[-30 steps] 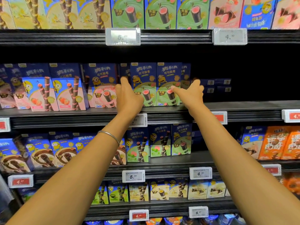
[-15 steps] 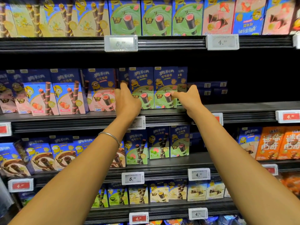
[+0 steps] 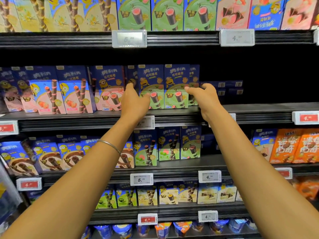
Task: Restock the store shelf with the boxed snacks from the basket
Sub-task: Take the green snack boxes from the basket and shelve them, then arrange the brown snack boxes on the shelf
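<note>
Bracketing green snack boxes [image 3: 176, 78]: left hand [image 3: 133, 102] fingers straight, pressing left side; right hand [image 3: 204, 98] curled, seemingly pinching right-side edge.

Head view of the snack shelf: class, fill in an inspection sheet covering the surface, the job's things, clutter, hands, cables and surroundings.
Surface: black shelf, second from the top in view.
Job's things: two green-fronted wafer roll boxes, upright side by side near the front edge; basket not in view.
Clutter: flat blue boxes lying at the back, right of the pair.
Hands: left hand against the pair's left side; right hand at its right edge, grip unclear.
Cables: nothing seen.
Surroundings: stocked shelves above and below; price tags; bangle on the left wrist.
</note>
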Demonstrator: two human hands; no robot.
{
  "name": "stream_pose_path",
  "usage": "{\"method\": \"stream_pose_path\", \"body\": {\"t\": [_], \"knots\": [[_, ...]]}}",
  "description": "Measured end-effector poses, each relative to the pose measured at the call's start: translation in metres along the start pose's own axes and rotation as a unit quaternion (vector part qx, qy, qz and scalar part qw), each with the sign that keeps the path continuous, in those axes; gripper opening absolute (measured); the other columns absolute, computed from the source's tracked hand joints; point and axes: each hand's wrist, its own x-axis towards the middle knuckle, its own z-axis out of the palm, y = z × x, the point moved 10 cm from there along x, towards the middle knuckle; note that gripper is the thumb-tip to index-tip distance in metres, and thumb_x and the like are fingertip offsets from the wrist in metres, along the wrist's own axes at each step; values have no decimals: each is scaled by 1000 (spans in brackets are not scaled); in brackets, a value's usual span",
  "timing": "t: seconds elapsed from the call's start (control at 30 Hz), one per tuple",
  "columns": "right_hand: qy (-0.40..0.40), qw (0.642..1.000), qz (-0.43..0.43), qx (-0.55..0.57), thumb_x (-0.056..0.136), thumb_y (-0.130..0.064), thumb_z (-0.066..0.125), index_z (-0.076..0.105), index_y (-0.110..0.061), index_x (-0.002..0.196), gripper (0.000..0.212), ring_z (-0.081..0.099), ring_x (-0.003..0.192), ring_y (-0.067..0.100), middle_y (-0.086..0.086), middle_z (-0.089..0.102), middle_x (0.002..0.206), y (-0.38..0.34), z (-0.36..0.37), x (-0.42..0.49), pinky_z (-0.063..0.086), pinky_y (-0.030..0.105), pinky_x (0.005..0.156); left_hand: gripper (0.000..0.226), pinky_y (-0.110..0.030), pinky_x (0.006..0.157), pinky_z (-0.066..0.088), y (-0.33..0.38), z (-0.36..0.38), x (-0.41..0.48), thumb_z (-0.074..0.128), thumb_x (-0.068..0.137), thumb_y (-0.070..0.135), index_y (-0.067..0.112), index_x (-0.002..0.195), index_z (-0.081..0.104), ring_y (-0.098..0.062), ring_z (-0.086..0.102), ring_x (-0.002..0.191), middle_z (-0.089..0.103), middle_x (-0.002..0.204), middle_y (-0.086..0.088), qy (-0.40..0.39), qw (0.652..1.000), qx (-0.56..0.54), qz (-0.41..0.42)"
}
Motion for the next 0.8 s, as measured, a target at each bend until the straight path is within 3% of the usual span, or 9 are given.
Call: {"method": "stream_pose_path", "body": {"t": [0.1, 0.17, 0.2, 0.27, 0.37, 0.43, 0.5, 0.67, 0.8], "knots": [[-4, 1000, -21, 7, 87, -33, 76, 38, -14, 149, 75, 50, 119, 15, 2, 50, 140, -10, -10, -29, 41, 32, 96, 66, -38, 113, 44, 3, -11, -16, 65, 103, 28, 14, 160, 35, -21, 48, 140, 46, 160, -7, 7, 999, -44, 11], [-4, 999, -38, 25, 89, -32, 74, 48, -16, 143, 62, 55, 116, 10, -3, 55, 132, -16, -23, -54, 45, 31, 101, 59, -31, 116, 42, 2, -23, -35, 61, 106, 28, 14, 159, 40, -17, 48, 143, 49, 158, -6, 28, 996, -87, 8], [-5, 998, -44, 37, 90, -31, 73, 53, -17, 137, 53, 59, 115, 9, -4, 59, 128, -17, -30, -67, 48, 31, 102, 54, -27, 114, 43, 1, -28, -47, 60, 106, 27, 13, 156, 44, -15, 51, 139, 53, 155, -6, 41, 993, -113, 9], [-25, 996, -42, 75, 91, -30, 71, 62, -20, 124, 36, 66, 112, 11, -2, 68, 122, -7, -42, -95, 53, 34, 101, 40, -34, 109, 51, -4, -38, -78, 58, 107, 23, 9, 144, 56, -20, 62, 128, 63, 140, -8, 72, 983, -168, 16], [-59, 991, -12, 119, 88, -32, 67, 66, -20, 114, 29, 71, 110, 15, 2, 75, 116, 31, -57, -140, 56, 38, 96, 20, -31, 73, 56, -28, -42, -139, 55, 106, 25, 13, 120, 65, -31, 71, 102, 71, 116, -14, 93, 974, -209, 10], [-74, 990, 28, 115, 91, -32, 62, 63, -16, 117, 30, 72, 109, 20, 6, 75, 115, 78, -65, -168, 58, 38, 94, 19, -24, 56, 46, -66, -27, -185, 51, 105, 32, 21, 109, 66, -20, 71, 82, 73, 103, -10, 68, 966, -246, -51], [-83, 988, 100, 80, 93, -31, 61, 63, -15, 118, 29, 73, 105, 20, 6, 76, 111, 138, -69, -200, 59, 36, 90, 24, -22, 49, 41, -117, 0, -237, 47, 105, 38, 28, 101, 68, -13, 70, 72, 74, 92, 1, 32, 956, -254, -145], [-96, 951, 295, -6, 89, -33, 65, 66, -21, 105, 20, 74, 93, 19, 3, 77, 104, 282, -83, -307, 52, 29, 71, 28, -23, 53, 45, -257, 59, -393, 46, 109, 30, 24, 92, 68, -11, 71, 66, 76, 85, 0, -43, 905, -164, -391], [-104, 897, 426, -66, 96, -27, 63, 66, -22, 103, 9, 71, 94, 19, 4, 75, 106, 372, -100, -404, 48, 33, 81, 28, -25, 54, 47, -336, 86, -522, 43, 113, 35, 19, 105, 65, -15, 65, 71, 70, 94, -5, -144, 838, -120, -513]]}}
